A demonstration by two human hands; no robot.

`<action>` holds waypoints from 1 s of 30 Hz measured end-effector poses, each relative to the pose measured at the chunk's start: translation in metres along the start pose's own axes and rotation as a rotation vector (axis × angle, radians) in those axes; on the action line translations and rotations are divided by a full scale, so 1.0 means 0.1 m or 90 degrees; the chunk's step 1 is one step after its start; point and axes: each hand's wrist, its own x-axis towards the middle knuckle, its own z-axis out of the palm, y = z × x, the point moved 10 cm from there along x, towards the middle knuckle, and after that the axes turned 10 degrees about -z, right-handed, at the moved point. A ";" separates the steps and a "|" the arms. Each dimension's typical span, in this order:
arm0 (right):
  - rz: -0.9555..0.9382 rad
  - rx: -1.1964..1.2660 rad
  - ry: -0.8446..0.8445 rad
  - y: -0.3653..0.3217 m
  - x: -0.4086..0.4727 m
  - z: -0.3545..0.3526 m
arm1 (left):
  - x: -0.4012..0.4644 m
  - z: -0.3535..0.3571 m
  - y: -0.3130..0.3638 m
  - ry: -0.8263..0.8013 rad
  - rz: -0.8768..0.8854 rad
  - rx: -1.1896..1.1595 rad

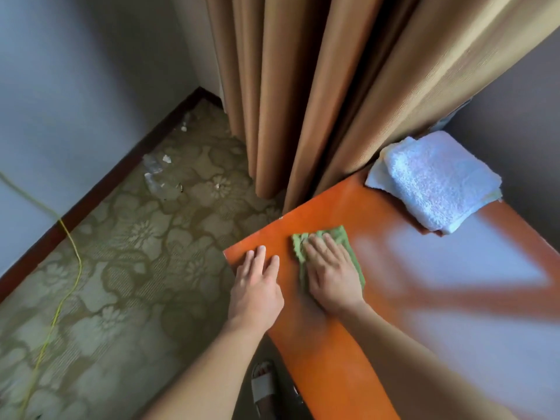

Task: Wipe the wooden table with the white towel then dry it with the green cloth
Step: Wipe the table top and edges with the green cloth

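Pressing the small, crumpled green cloth (328,247) flat under an open palm, the right hand (330,274) lay with its fingers spread and extended, not curled around the fabric, which suited pushing the cloth across the surface to take up moisture. The cloth sat near the left end of the glossy orange-brown wooden tabletop (348,344), close to the far edge. The left hand (257,286) rested just beside it, open and empty, fingertips flat on the tabletop near the left corner, probably to steady the body while leaning in. The folded white terry towel (433,183) lay well apart at the far right, against the tan pleated curtain (303,86), set out of the drying path; this placement suggested the wiping stage was over and drying was underway. A pale sheen covered much of the right side of the tabletop, though whether it was dampness or window glare could not be told. That broad right portion likely remained to be dried.
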 end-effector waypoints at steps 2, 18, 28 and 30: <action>0.110 0.025 0.030 0.29 0.37 -0.09 | 0.00 0.00 0.02 0.013 0.005 -0.005; 0.073 0.000 -0.094 -0.66 0.78 0.34 | 0.03 -0.28 -0.39 -0.002 -0.070 -0.192; -0.221 -0.044 -0.205 -1.48 0.56 0.66 | -0.29 -0.39 -1.31 0.105 -0.249 -0.284; -0.133 -0.030 -0.197 -1.19 0.80 0.57 | -0.31 -0.41 -1.29 0.110 -0.226 -0.300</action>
